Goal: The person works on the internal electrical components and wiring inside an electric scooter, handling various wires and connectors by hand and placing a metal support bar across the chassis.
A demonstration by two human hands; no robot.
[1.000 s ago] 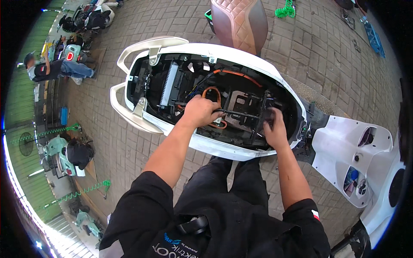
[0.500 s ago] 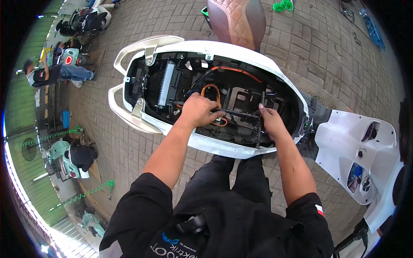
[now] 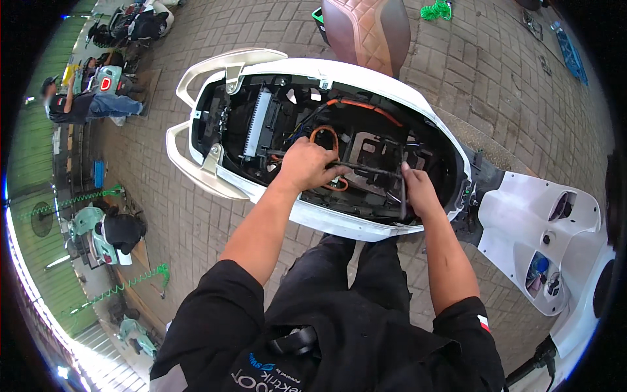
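In front of me lies the open body of a white scooter (image 3: 385, 80), its inside dark and full of parts. My left hand (image 3: 307, 164) is closed round the shaft of a black T-handle wrench (image 3: 373, 170), which lies nearly level across the opening. At the wrench's right end, my right hand (image 3: 421, 191) grips the crossbar, thumb against it. The wrench's left tip is hard to make out. An orange cable (image 3: 366, 106) arches along the far side and loops beside my left hand. Left of that hand stands a silver finned unit (image 3: 258, 124).
Pale grab rails (image 3: 175, 157) stick out at the scooter's left end. A white front panel (image 3: 516, 225) with pockets stands at right. Beyond the body is a brown quilted seat (image 3: 369, 36). At far left, a person (image 3: 85, 104) works near other scooters, with green coiled hoses (image 3: 140, 284).
The wrench's crossbar has turned slightly, and my right hand has shifted with it. My left hand stays round the shaft. The whole view has moved a little.
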